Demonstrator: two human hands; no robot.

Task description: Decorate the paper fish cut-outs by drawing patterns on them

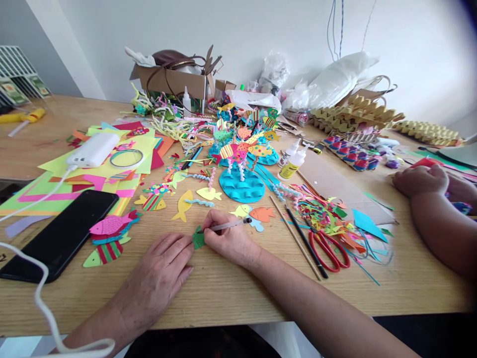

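My right hand (231, 241) is closed around a pen (233, 224), its tip down at a small green paper fish (198, 238) on the table. Flat on the tabletop, my left hand (158, 271) has its fingers stretched out, the fingertips at the left edge of the green fish. Just beyond my hands lie a yellow paper fish (184, 205), a pale yellow one (208, 194) and an orange one (262, 214). Behind them stands a blue scalloped base (242, 184) with pipe-cleaner stems and paper fish above it.
Red-handled scissors (330, 251), a black brush (306, 241) and a wooden stick (294, 236) lie on the right near paper scraps. Glue bottles (292, 164) stand behind. A black phone (61, 233) and white power bank (93, 150) are left. Another person's arm (437, 219) rests at right.
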